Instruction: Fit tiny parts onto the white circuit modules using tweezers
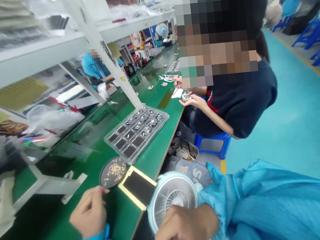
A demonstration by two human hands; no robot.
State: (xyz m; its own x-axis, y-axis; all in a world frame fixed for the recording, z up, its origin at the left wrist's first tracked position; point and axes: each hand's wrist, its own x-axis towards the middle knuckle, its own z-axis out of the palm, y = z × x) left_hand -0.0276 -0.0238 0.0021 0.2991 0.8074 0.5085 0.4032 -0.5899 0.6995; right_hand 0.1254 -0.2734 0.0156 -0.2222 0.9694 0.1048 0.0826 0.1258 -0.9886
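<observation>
My left hand [89, 211], with a blue band round its wrist, hovers over the green bench beside a round black dish [106, 178] of small tan pieces. Its fingers are curled together, and anything in them is hidden. In front of a light-blue fan [176, 194] is my right hand [182, 229], below a blue sleeve. Those fingers are bent inward too; a tiny pale spot shows among them, too small to name. A black pad with a yellow border [139, 186] lies between the dish and the fan.
A clear compartment tray [129, 151] holds small metallic parts in several cells. A shelf post [118, 71] rises from the bench [152, 156] behind it. To the right, a co-worker [231, 98] sits on a blue stool, holding a small white part. A bin [187, 150] stands below.
</observation>
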